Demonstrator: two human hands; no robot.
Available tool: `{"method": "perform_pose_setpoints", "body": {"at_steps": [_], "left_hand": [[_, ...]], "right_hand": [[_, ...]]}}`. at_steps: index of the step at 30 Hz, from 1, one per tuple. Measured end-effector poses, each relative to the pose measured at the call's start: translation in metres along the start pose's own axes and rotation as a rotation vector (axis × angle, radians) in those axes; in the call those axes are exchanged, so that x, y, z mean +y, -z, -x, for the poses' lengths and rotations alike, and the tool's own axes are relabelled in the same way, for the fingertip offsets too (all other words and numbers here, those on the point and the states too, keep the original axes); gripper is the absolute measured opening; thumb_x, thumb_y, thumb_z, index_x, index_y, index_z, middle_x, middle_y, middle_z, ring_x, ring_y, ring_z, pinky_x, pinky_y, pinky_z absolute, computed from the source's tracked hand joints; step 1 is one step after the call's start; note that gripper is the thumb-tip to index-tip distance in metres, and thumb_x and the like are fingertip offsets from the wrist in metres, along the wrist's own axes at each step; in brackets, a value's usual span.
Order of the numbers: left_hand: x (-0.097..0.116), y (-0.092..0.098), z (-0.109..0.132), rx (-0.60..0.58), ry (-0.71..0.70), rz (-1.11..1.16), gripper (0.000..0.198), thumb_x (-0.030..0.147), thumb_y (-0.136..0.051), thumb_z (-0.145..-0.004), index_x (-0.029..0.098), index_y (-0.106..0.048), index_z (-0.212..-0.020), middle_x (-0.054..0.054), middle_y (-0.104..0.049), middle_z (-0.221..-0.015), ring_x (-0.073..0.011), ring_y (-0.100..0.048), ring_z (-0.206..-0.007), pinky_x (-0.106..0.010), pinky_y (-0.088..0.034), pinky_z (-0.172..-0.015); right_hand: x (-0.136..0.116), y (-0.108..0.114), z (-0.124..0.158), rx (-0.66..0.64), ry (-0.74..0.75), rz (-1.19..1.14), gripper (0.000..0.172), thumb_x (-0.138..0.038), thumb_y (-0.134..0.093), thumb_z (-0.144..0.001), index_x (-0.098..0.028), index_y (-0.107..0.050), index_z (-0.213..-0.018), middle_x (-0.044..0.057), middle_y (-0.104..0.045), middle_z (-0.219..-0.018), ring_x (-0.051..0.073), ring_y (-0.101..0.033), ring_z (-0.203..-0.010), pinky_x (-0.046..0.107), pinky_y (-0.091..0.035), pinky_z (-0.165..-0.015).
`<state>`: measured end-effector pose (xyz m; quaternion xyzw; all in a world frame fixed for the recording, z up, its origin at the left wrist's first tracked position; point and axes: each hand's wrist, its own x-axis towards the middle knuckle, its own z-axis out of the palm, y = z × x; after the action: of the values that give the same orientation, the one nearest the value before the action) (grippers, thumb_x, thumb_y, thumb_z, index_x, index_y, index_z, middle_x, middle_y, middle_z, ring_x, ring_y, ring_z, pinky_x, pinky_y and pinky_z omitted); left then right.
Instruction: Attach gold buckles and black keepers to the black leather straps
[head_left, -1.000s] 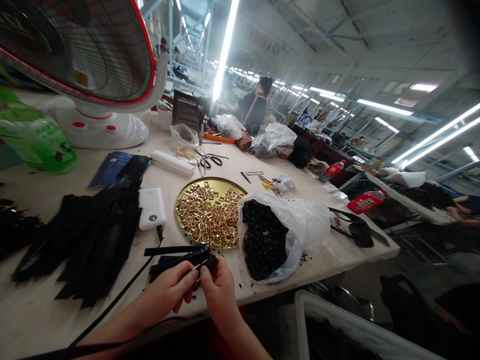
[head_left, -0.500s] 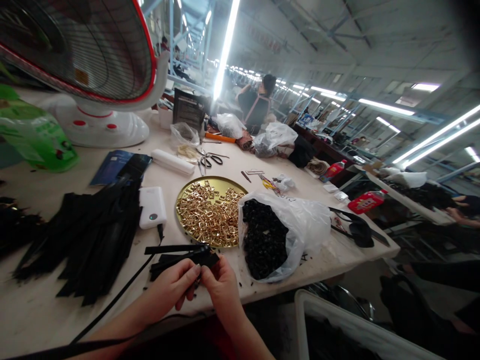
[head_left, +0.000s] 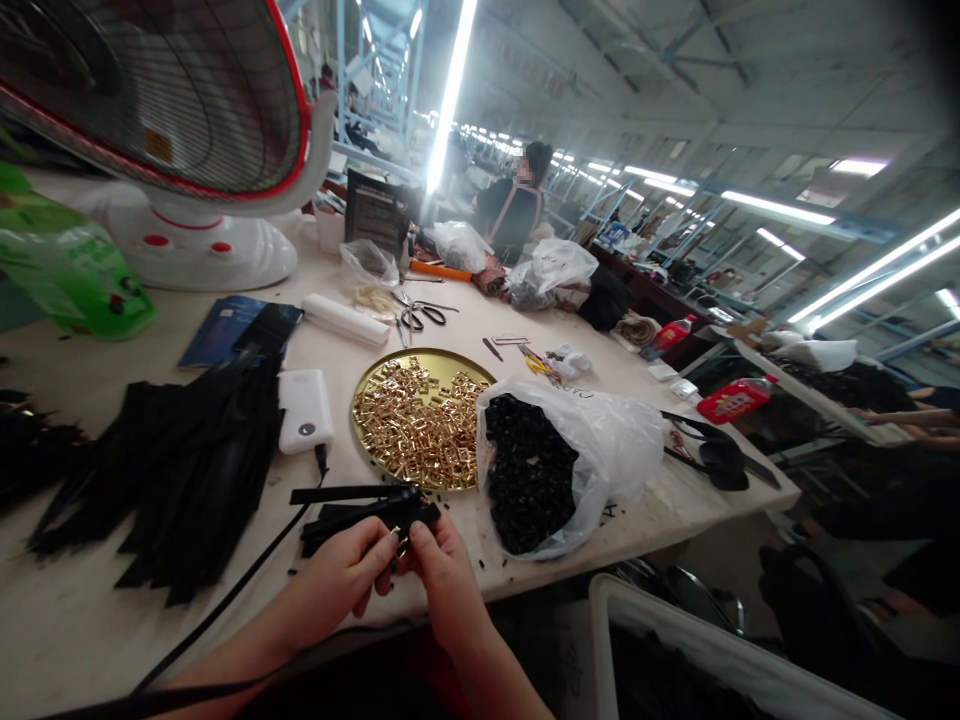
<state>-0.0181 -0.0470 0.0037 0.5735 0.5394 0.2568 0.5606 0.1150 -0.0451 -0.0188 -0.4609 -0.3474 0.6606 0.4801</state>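
My left hand (head_left: 346, 575) and my right hand (head_left: 442, 572) meet at the near table edge, both pinched on a black strap piece (head_left: 360, 510) with a small gold buckle between the fingertips. Its strap ends stick out to the left. Just beyond my hands lies a round gold tray (head_left: 442, 368) heaped with gold buckles (head_left: 416, 428). To its right a white plastic bag (head_left: 607, 440) gapes open, full of small black parts (head_left: 529, 470). A pile of black straps (head_left: 187, 470) lies to the left.
A white power bank (head_left: 304, 412) with a black cable (head_left: 225, 600) sits by the tray. A red-and-white fan (head_left: 187, 150), a green bag (head_left: 67, 270), scissors (head_left: 420, 316) and red bottles (head_left: 731, 398) are on the table. A person (head_left: 517, 205) stands far back. A white bin (head_left: 720, 660) is below right.
My hands stay at the table edge; fingers have shifted slightly on the strap and buckle. The person in the back has moved a little.
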Motion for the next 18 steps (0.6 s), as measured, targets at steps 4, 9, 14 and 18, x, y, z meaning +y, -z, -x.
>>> {"method": "perform_pose_setpoints", "body": {"at_steps": [4, 9, 14, 18], "left_hand": [[0.000, 0.000, 0.000, 0.003, 0.014, 0.021, 0.036, 0.051, -0.036, -0.082, 0.020, -0.047, -0.068, 0.007, -0.049, -0.053, -0.0082, -0.040, -0.039, -0.018, -0.031, -0.036], [-0.002, -0.001, 0.001, 0.009, 0.040, -0.009, 0.036, 0.052, -0.035, -0.081, 0.020, -0.046, -0.068, 0.007, -0.050, -0.052, -0.0083, -0.040, -0.037, -0.018, -0.030, -0.036], [-0.001, -0.001, 0.006, 0.000, 0.027, -0.066, 0.033, 0.050, -0.039, -0.080, 0.021, -0.047, -0.068, 0.007, -0.051, -0.056, -0.0092, -0.042, -0.042, -0.019, -0.034, -0.040], [-0.004, 0.001, 0.008, -0.039, 0.029, -0.072, 0.031, 0.050, -0.043, -0.077, 0.021, -0.045, -0.066, 0.007, -0.050, -0.057, -0.0088, -0.042, -0.043, -0.019, -0.034, -0.040]], "right_hand": [[0.002, 0.002, -0.001, -0.065, -0.095, -0.163, 0.024, -0.037, -0.063, -0.071, -0.015, -0.056, -0.079, -0.002, -0.058, -0.064, 0.008, -0.048, -0.049, 0.022, -0.041, -0.052], [-0.004, 0.006, 0.002, -0.097, -0.096, -0.112, 0.024, -0.034, -0.067, -0.068, -0.014, -0.060, -0.081, 0.000, -0.061, -0.069, 0.007, -0.050, -0.053, 0.021, -0.042, -0.056], [-0.008, 0.004, 0.004, -0.067, 0.068, 0.136, 0.017, -0.032, -0.064, -0.069, -0.016, -0.060, -0.075, -0.002, -0.058, -0.064, 0.011, -0.051, -0.057, 0.023, -0.042, -0.057], [-0.004, 0.004, 0.005, -0.022, 0.192, 0.324, 0.008, -0.024, -0.058, -0.072, -0.018, -0.059, -0.077, 0.000, -0.059, -0.069, 0.014, -0.052, -0.063, 0.025, -0.043, -0.059]]}}
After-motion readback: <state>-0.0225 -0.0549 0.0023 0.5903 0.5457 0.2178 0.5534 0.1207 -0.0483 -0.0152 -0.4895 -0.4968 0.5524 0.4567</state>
